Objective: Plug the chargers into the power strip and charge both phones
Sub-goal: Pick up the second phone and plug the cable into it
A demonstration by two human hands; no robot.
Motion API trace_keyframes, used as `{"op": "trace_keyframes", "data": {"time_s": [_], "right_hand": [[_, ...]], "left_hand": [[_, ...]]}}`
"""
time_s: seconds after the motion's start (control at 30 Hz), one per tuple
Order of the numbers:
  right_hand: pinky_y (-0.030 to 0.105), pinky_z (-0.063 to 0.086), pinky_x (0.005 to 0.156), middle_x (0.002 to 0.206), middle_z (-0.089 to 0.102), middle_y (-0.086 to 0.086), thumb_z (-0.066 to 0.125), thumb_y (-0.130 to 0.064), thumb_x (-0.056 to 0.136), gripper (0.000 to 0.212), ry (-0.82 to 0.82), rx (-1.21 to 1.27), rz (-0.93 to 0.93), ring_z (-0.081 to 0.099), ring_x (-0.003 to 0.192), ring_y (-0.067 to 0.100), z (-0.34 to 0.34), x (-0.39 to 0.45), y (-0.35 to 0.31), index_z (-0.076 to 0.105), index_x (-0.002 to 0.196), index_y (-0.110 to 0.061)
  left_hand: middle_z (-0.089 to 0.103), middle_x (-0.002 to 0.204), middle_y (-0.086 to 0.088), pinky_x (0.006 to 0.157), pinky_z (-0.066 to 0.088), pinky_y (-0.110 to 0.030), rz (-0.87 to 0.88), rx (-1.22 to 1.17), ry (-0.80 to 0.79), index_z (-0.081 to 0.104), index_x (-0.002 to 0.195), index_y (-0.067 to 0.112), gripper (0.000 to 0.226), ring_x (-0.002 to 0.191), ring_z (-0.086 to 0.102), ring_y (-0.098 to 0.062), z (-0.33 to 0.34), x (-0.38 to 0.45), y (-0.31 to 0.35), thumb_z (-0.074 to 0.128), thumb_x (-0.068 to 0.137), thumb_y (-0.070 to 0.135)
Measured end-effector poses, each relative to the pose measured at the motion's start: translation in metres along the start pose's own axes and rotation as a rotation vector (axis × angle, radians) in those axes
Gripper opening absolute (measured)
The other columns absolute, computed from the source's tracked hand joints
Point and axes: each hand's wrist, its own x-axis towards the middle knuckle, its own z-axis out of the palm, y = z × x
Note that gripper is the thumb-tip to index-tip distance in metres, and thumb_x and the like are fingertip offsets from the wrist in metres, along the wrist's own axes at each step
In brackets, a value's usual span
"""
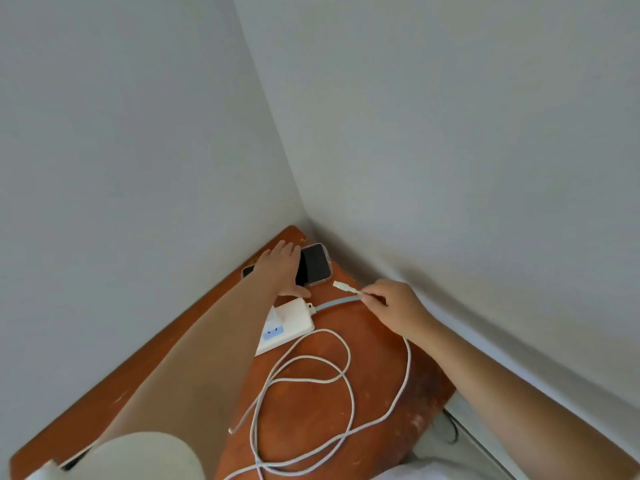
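A dark phone in a clear case lies screen up in the far corner of the reddish wooden table. My left hand rests on the phone's left edge, thumb at its near end. A second phone peeks out from under my left wrist. My right hand pinches a white cable behind its connector, whose tip points at the dark phone's near end, a short gap away. The white power strip lies just below my left hand with a white charger plugged into it. The white cables loop loosely over the table.
Two white walls meet right behind the table's far corner. The strip's grey cord runs right under my right hand. A loose cable end lies near my left forearm. A dark cord hangs off the table's right edge. A dark object sits bottom left.
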Motion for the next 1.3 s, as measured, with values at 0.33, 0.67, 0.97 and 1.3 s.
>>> {"op": "trace_keyframes", "data": {"time_s": [0.33, 0.67, 0.97, 1.3], "right_hand": [[0.016, 0.043, 0.065, 0.090, 0.069, 0.016, 0.049, -0.006, 0.092, 0.018, 0.151, 0.062, 0.021, 0.060, 0.077, 0.020, -0.008, 0.018, -0.003, 0.065, 0.100, -0.003], [0.005, 0.034, 0.046, 0.054, 0.041, -0.016, 0.059, -0.010, 0.085, 0.017, 0.295, -0.049, -0.364, 0.034, 0.046, -0.006, -0.043, 0.003, -0.083, 0.070, 0.095, -0.003], [0.018, 0.031, 0.045, 0.049, 0.059, 0.001, 0.057, -0.015, 0.079, 0.020, 0.179, -0.053, -0.555, 0.039, 0.045, 0.002, -0.040, -0.032, -0.135, 0.074, 0.081, -0.005], [0.014, 0.039, 0.048, 0.074, 0.074, 0.015, 0.065, -0.005, 0.080, 0.009, 0.086, -0.058, -0.561, 0.050, 0.067, 0.004, -0.019, -0.039, -0.133, 0.073, 0.083, -0.001]], "left_hand": [[0.040, 0.137, -0.013, 0.100, 0.036, -0.035, 0.169, -0.047, 0.042, 0.024, 0.136, 0.010, 0.094, 0.120, 0.038, -0.025, 0.000, 0.021, -0.007, 0.074, 0.066, 0.045], [0.045, 0.132, -0.022, 0.101, 0.035, -0.040, 0.270, -0.147, 0.540, 0.036, 0.131, 0.001, 0.090, 0.120, 0.040, -0.037, -0.045, -0.083, -0.018, 0.082, 0.060, 0.032], [0.060, 0.107, -0.030, 0.078, 0.049, -0.055, 0.132, -0.045, 0.706, 0.049, 0.114, -0.009, 0.091, 0.095, 0.059, -0.047, -0.030, -0.186, -0.032, 0.091, 0.042, 0.027], [0.044, 0.134, -0.021, 0.096, 0.041, -0.045, -0.033, -0.204, 0.671, 0.036, 0.132, 0.003, 0.085, 0.123, 0.037, -0.037, 0.000, -0.214, -0.031, 0.081, 0.064, 0.028]]}}
